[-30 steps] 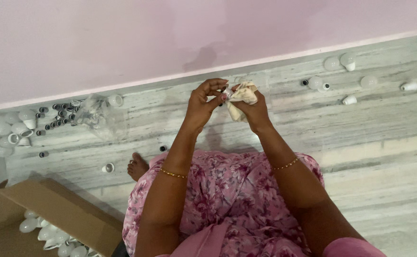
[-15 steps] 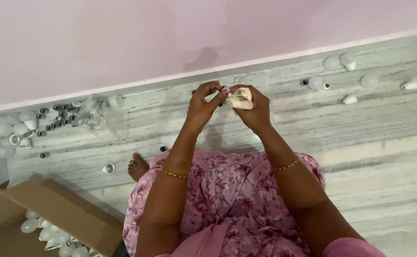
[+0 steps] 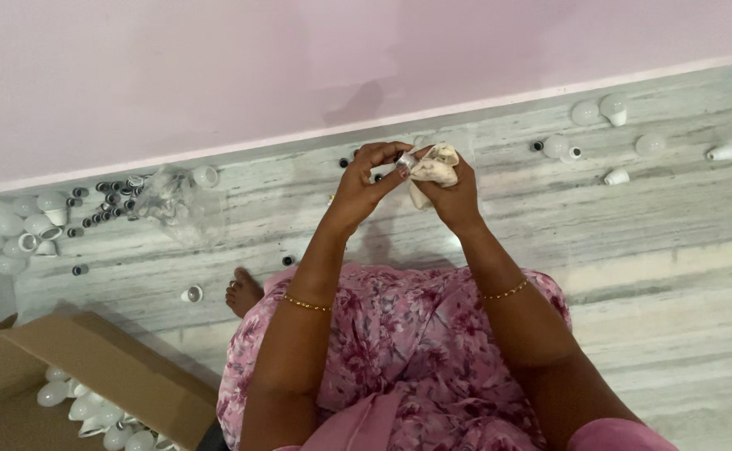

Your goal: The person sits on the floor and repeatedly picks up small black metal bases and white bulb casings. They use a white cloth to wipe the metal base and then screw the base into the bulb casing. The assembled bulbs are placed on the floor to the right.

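Cloth (image 3: 433, 167) bunched in the right hand (image 3: 449, 196) meets a small cap (image 3: 403, 162) pinched by left hand (image 3: 362, 188) fingers (image 3: 383, 153), for wiping.

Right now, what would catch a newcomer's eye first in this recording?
At centre, the left hand pinches a small silvery cap against a crumpled cream cloth bunched in the right hand. White plastic bulb parts and small dark metal caps lie scattered on the grey streaked stone floor at far left. An open brown cardboard box with more white bulbs sits at lower left.
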